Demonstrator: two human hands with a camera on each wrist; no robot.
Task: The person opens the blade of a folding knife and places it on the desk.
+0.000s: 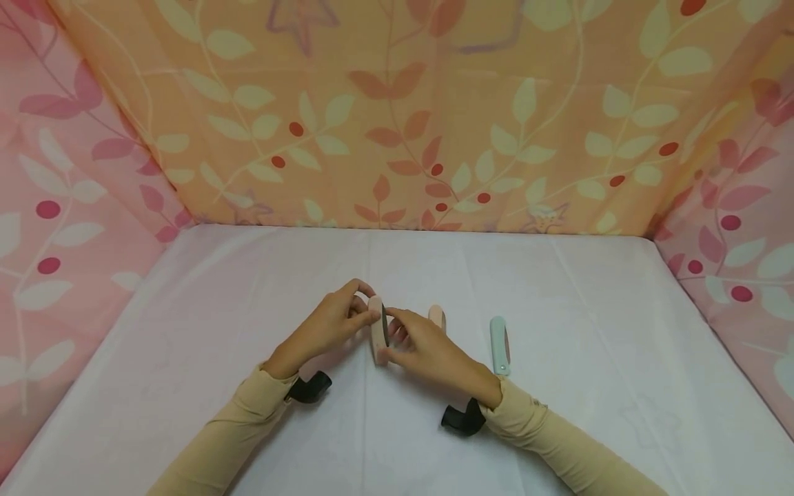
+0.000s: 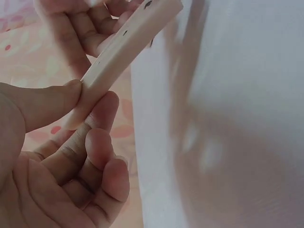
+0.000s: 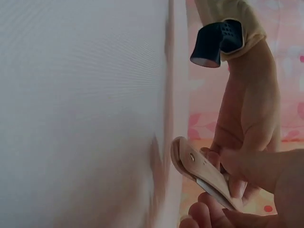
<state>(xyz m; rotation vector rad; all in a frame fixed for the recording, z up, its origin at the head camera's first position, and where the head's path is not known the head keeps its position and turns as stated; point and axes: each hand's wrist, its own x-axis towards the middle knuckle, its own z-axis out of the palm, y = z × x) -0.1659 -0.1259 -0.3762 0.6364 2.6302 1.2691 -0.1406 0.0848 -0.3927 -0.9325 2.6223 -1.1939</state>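
A pale pink folding knife (image 1: 375,337) stands upright between both hands above the white table, a thin dark strip showing along its right side. My left hand (image 1: 335,317) pinches it near its far end. In the left wrist view, thumb and fingertips lie on opposite sides of the handle (image 2: 111,64). With thumb and fingers, my right hand (image 1: 428,344) holds the knife from the other side. A rivet and a narrow pale blade edge show on the knife (image 3: 202,166) in the right wrist view.
A second pale pink folding piece (image 1: 437,316) lies just beyond the right hand, which partly hides it. To its right is a mint green folding piece (image 1: 499,344). Patterned cloth walls (image 1: 397,138) surround the white-covered table (image 1: 248,427) at the back and sides.
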